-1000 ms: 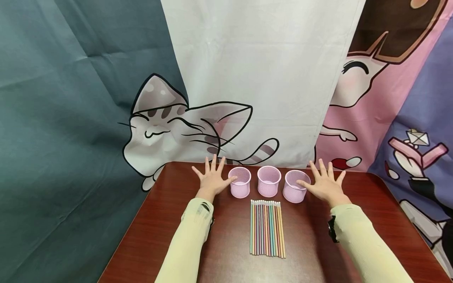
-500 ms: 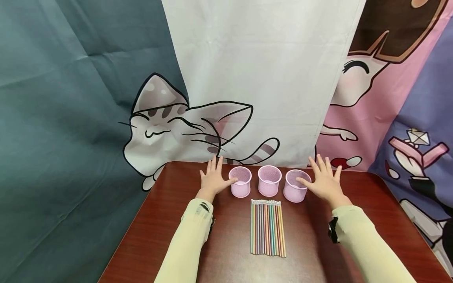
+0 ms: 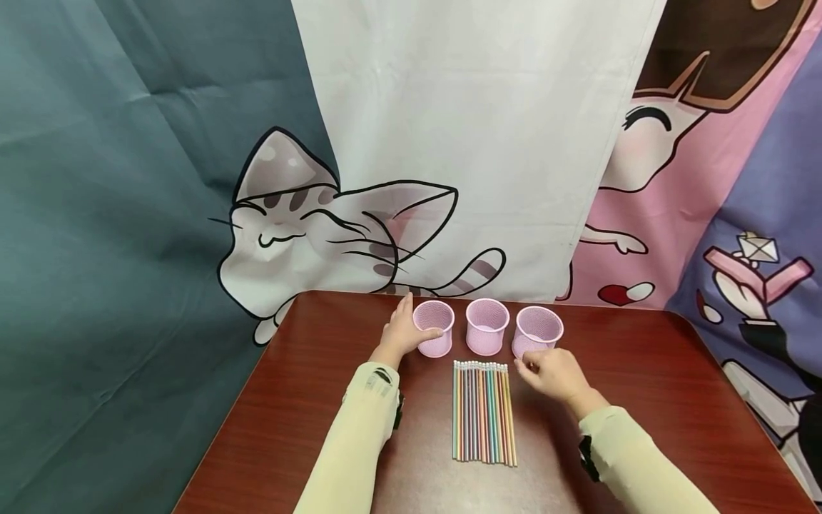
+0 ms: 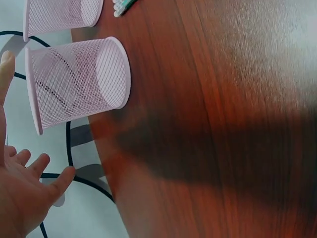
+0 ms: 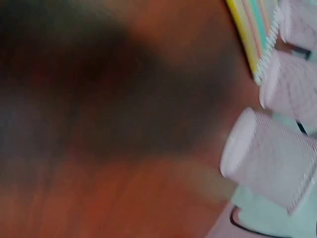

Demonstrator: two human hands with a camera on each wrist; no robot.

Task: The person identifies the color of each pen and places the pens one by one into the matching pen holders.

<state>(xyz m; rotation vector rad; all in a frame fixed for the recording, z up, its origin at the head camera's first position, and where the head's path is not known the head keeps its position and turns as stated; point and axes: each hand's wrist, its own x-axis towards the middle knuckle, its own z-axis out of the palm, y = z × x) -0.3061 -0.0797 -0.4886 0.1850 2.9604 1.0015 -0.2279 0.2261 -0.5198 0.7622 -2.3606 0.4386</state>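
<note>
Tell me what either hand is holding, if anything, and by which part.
No hold is visible: the left hand spreads beside the leftmost pink cup without gripping it; the right hand, fingers curled, is near the pencils with nothing visible in it.

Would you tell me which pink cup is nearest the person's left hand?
The leftmost cup in the head view: the left hand is beside it, while the middle cup and rightmost cup stand farther off.

Left grip outstretched, right grip curled
</note>
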